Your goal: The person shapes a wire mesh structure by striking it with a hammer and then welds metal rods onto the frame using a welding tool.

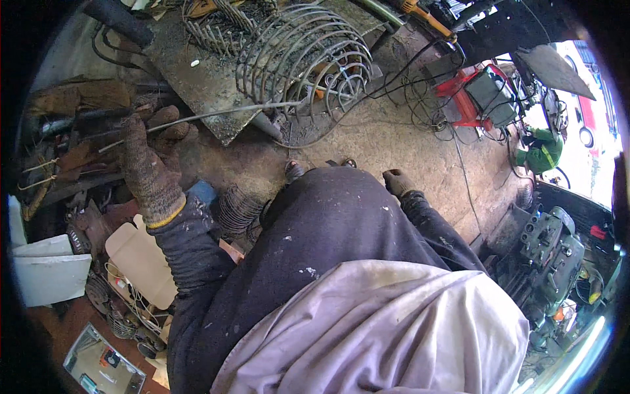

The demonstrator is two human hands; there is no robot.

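Handling a thin metal rod point(223, 113) beside a cage of curved bars point(303, 56) appears to be the step in hand. The cage lies on a metal plate point(197, 82), and the rod slants toward it from the lower left, its far end at the cage's near edge; whether the two touch, I cannot tell. As I judge it, the next move calls for steady control of that far end against the bars and a firm enough hold near the other end.

Left of the cage and lower, the gloved left hand point(155, 157) is partly closed: one long digit crosses over the rod, the other fingers lie beyond it, so the rod seems pinched between them, though how tightly is unclear. Below the cage and to its right, the gloved right hand point(396, 182) hangs well apart from it, fingers curled together, with nothing visible in it.
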